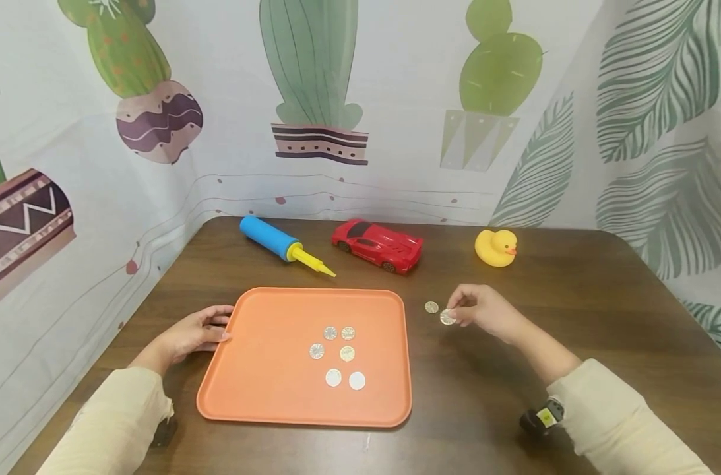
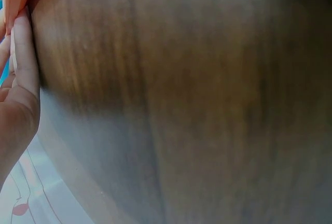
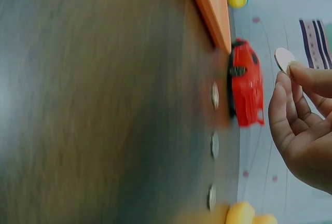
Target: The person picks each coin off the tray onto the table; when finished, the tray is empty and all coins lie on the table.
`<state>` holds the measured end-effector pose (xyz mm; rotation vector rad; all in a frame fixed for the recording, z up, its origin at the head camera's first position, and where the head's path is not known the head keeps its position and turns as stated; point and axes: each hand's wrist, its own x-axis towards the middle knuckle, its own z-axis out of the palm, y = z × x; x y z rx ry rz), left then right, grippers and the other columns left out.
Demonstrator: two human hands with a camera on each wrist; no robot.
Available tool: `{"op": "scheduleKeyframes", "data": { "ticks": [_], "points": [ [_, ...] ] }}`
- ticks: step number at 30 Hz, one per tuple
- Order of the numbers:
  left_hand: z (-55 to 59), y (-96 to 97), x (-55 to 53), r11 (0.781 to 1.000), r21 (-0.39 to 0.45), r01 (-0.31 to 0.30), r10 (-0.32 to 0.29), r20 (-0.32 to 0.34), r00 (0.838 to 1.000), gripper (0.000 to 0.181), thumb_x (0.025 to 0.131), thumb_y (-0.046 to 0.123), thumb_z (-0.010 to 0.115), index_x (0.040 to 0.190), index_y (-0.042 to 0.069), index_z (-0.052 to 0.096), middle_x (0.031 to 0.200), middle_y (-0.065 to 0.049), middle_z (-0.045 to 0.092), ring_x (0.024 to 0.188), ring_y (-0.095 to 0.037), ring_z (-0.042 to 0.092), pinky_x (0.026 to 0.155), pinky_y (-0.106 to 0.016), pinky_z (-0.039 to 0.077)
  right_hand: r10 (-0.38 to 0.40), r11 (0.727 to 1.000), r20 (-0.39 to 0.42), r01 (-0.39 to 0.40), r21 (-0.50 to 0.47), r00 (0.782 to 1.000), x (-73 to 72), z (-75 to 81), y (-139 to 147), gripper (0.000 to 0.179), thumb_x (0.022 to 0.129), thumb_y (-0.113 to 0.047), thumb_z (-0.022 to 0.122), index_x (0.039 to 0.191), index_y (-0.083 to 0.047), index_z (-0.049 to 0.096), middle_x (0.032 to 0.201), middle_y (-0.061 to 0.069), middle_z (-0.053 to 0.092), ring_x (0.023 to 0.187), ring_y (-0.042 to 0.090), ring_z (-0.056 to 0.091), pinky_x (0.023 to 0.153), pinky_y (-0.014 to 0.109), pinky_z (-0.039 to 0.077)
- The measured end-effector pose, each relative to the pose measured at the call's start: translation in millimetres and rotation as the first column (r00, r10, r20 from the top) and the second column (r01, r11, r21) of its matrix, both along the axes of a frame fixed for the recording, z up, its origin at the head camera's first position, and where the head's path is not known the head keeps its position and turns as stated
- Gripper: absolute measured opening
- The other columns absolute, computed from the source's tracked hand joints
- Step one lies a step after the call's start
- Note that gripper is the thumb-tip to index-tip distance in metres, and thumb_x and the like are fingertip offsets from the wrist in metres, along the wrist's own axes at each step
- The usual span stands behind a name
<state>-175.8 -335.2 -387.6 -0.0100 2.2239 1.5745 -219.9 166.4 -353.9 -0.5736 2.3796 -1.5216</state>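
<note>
An orange tray [image 1: 265, 356] lies on the table, and several coins [image 1: 347, 353] rest in its right half in two columns. My left hand [image 1: 194, 333] holds the tray's left rim; in the left wrist view the thumb [image 2: 25, 53] meets the orange edge. To the right of the tray, my right hand [image 1: 485, 310] pinches a coin [image 3: 284, 59] between thumb and fingertips, raised above the table. Another coin [image 1: 431, 307] lies flat just left of that hand. Two further coins on the table show only in the right wrist view, one being a silvery coin [image 3: 215, 145].
Along the back of the brown table [image 1: 467, 409] lie a blue and yellow hand pump [image 1: 271, 237], a red toy car [image 1: 378, 245] and a yellow rubber duck [image 1: 495, 248]. Behind them hangs a cloth [image 1: 407, 132] printed with cacti and leaves.
</note>
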Motion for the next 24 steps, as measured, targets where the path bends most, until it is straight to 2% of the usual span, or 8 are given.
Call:
{"op": "scheduleKeyframes", "data": {
  "ticks": [5, 11, 24],
  "points": [
    [1.3, 0.8, 0.4, 1.000, 0.001, 0.003, -0.003, -0.001, 1.000, 0.068, 0.081, 0.006, 0.057, 0.132, -0.009, 0.015, 0.120, -0.028, 0.030, 0.092, -0.020, 0.052, 0.076, -0.036, 0.046, -0.064, 0.998, -0.014, 0.064, 0.001, 0.998, -7.2, 3.0, 22, 0.010, 0.077, 0.002, 0.060, 0.082, 0.007, 0.053, 0.075, 0.011, 0.053, 0.069, 0.028, 0.055, 0.063, 0.038, 0.049],
    [-1.4, -1.8, -0.5, 1.000, -0.009, 0.006, -0.006, 0.001, 1.000, 0.069, 0.082, 0.008, 0.058, 0.133, -0.008, 0.015, 0.122, -0.027, 0.030, 0.094, -0.022, 0.051, 0.076, -0.036, 0.046, -0.125, 0.992, -0.027, 0.125, 0.001, 0.992, -16.0, 2.6, 44, 0.013, 0.078, 0.002, 0.058, 0.084, 0.011, 0.051, 0.075, 0.011, 0.055, 0.067, 0.019, 0.056, 0.063, 0.036, 0.049],
    [-1.6, -3.4, -1.2, 1.000, 0.001, 0.014, -0.014, 0.000, 1.000, 0.069, 0.081, 0.009, 0.058, 0.133, -0.008, 0.015, 0.120, -0.026, 0.031, 0.094, -0.022, 0.052, 0.077, -0.036, 0.046, -0.231, 0.972, -0.031, 0.232, 0.047, 0.972, -24.0, -9.8, 82, 0.021, 0.081, -0.003, 0.055, 0.091, 0.014, 0.047, 0.077, 0.008, 0.054, 0.068, 0.017, 0.054, 0.063, 0.027, 0.048]
  ]
}}
